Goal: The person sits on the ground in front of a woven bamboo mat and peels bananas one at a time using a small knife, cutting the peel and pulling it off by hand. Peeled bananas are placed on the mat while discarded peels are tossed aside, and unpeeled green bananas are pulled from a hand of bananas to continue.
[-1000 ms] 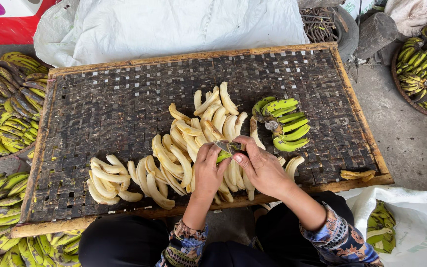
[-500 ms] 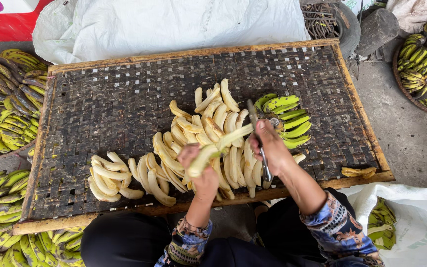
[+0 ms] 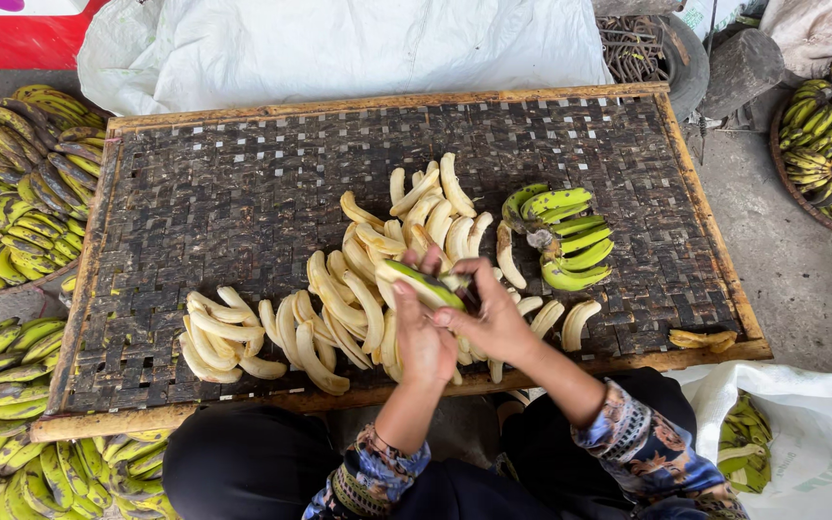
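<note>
Banana [image 3: 423, 283], half-peeled, sits gripped in my left hand [image 3: 423, 339] and right hand [image 3: 493, 318] — peeled bananas [image 3: 339, 308] crowd the woven tray [image 3: 223, 193], green bunch [image 3: 562, 236] right.

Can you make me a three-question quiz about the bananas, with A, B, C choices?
1. Where does the green bunch lie on the woven tray?
A. right of the peeled bananas
B. left of them
C. on the floor

2. What colour are the peeled bananas?
A. red
B. pale yellow
C. blue

3. The banana in the hands is
A. lying on the tray
B. held above the tray
C. in the white bag

Answers:
1. A, the bunch sits at the pile's right.
2. B, they look creamy yellow.
3. B, the left hand and right hand both grip it.
</note>
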